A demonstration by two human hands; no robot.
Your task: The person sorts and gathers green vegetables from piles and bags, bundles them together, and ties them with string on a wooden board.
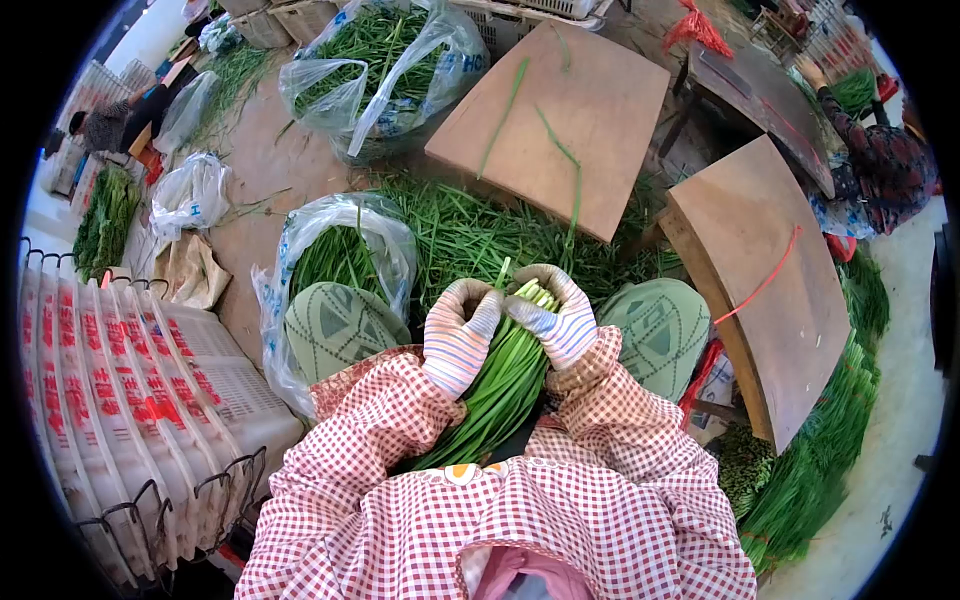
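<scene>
A bunch of garlic chives (508, 385) lies across my lap, its pale cut ends pointing away from me and its green leaves trailing toward my left sleeve. My right hand (560, 318), in a striped glove with a soiled thumb and fingers, wraps round the bunch near the pale ends. Beside it my left hand (463, 335), gloved alike, is closed with thumb and fingertips pinched together at a single chive stalk (504, 271) that sticks up between both hands. The left fingertips partly hide that stalk.
Loose green leaves (460, 235) cover the floor ahead. A plastic bag of leaves (405, 235) stands by my left knee. A wooden board (560, 120) is ahead, a wooden stool (775, 290) right. Stacked white crates (150, 390) stand left. Another person (885, 165) works far right.
</scene>
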